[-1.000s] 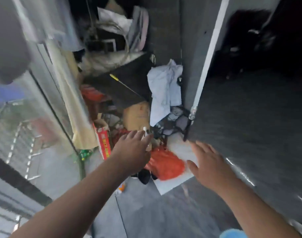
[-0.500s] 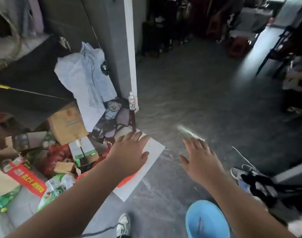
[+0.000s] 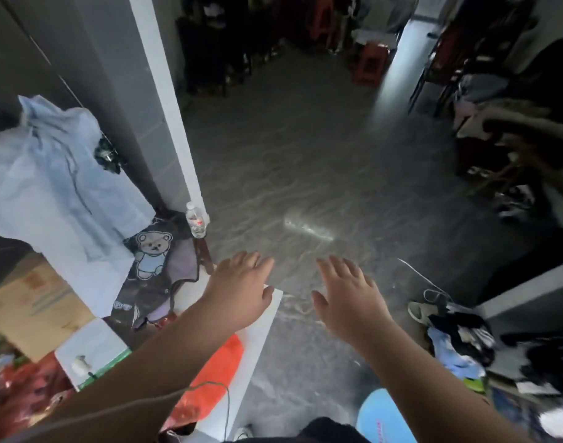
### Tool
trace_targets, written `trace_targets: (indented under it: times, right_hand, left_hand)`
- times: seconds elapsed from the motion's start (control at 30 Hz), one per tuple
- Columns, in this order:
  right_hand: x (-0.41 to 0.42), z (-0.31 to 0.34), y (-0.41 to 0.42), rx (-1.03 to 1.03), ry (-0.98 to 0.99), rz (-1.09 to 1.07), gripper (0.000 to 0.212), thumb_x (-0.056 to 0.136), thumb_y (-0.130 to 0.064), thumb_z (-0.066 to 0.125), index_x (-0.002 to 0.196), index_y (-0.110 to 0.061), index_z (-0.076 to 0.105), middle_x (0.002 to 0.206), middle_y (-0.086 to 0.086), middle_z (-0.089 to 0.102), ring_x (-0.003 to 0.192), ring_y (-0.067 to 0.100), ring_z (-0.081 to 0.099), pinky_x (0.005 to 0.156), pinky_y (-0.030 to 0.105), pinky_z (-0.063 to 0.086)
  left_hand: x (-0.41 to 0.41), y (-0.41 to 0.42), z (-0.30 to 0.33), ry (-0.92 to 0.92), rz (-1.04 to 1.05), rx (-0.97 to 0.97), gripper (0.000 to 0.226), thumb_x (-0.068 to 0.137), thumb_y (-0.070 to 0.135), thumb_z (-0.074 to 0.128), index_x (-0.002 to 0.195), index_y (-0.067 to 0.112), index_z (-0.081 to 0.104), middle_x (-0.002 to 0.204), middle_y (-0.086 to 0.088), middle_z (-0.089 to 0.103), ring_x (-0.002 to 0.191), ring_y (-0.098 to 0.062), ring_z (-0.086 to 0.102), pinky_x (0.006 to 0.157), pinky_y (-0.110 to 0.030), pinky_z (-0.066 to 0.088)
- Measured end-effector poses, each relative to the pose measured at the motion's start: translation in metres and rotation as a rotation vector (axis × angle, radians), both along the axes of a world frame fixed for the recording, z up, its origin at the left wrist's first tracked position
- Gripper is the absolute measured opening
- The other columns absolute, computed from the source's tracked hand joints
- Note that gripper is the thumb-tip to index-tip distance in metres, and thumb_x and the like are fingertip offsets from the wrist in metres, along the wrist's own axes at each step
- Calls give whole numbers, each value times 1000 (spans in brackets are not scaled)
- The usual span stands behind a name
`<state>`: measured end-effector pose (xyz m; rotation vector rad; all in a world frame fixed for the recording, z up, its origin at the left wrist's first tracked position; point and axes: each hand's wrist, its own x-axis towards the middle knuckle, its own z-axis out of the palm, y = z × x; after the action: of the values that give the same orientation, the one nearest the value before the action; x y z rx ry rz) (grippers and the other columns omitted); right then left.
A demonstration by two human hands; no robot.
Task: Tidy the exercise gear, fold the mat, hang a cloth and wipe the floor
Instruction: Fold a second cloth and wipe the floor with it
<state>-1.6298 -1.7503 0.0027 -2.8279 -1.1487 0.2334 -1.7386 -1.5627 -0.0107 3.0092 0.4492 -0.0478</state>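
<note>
**Both hands now reaching over open floor**

Swinging away from the cluttered corner seen a second ago, the view is now taking in far more of the grey floor (image 3: 305, 174), and both hands are appearing further out in front. Of the task's things, the floor is filling the middle of the scene, with a bright glint lying on it just beyond the fingertips, and a pale blue cloth (image 3: 49, 187) is hanging at the left against the dark wall. No mat or exercise gear is recognisable.

Left hand (image 3: 241, 292) is stretching forward palm down, fingers spread loosely, gripping nothing, and passing over the corner of a white board (image 3: 257, 334) lying on the floor. Right hand (image 3: 347, 298) is reaching beside it, well apart from it, also flat, fingers loose and empty, hovering above bare floor.

Below the cloth a dark garment with a bear print (image 3: 152, 254) is draping, and a small water bottle (image 3: 195, 219) is standing upright at the foot of the white door frame (image 3: 165, 100). An orange bag (image 3: 216, 378) is resting on the board under the left forearm. Near the bottom edge a light blue round object (image 3: 382, 417) is showing, and shoes and crumpled clothes (image 3: 459, 340) are lying at the right
</note>
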Motion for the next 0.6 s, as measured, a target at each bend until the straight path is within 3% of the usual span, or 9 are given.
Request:
trace_targets:
  times: [0.13,0.3,0.47,0.6]
  right_hand:
    - [51,-8,26,-5,8,-25,64,93,-48,47,149,-26,24,156,-2,31,145,23,25,113,41,31]
    - [143,-26,53,-18,23,-37,65,93,-49,45,150,-26,23,156,-1,32,145,24,25,113,42,32]
    - [265,-37,78,-21,62,-29,64,96,-49,41,151,-26,19,159,0,26,148,23,19,116,43,28]
    - [355,-35,105,-48,90,-5,66,96,-51,38,153,-26,16,160,-1,23,149,22,16,116,41,25]
  left_hand:
    - [58,29,-5,19,-58,23,36,76,40,60,107,21,59,98,1,63,93,-27,62,68,-37,50]
    - [155,64,-20,35,-67,0,43,80,41,45,116,20,56,103,-2,61,98,-29,59,75,-40,51]
    - [269,93,-31,60,-46,-21,46,78,38,55,120,20,57,106,-4,64,98,-31,61,77,-42,53]
    - [350,117,-27,69,-30,-10,42,79,39,50,119,25,55,106,-1,63,100,-27,61,79,-41,51]
